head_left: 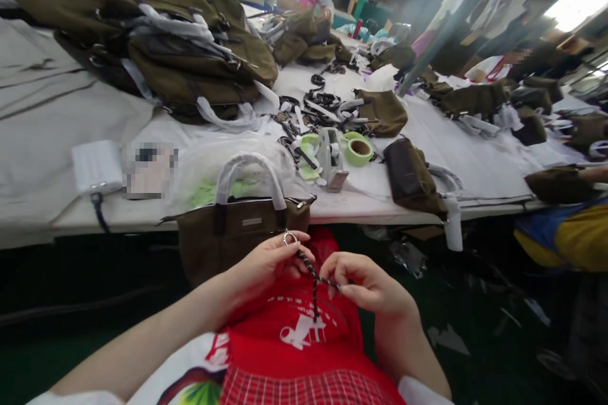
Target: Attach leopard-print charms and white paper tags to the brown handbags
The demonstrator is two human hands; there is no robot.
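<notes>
Above the red apron, a dark braided cord with a metal ring at its upper end is held between both hands. My left hand is closed, pinching the cord close to the ring. Fingers of my right hand pinch one of the cord's two ends, drawn out to the right, while the other end hangs down free. Just beyond my left hand, an olive handbag with wrapped handles leans at the table edge, its lower part below the tabletop.
Olive bags are heaped on the white table at left. A tape dispenser, a green tape roll, loose straps and a small bag lie ahead. A white charger sits left. Co-workers are beyond.
</notes>
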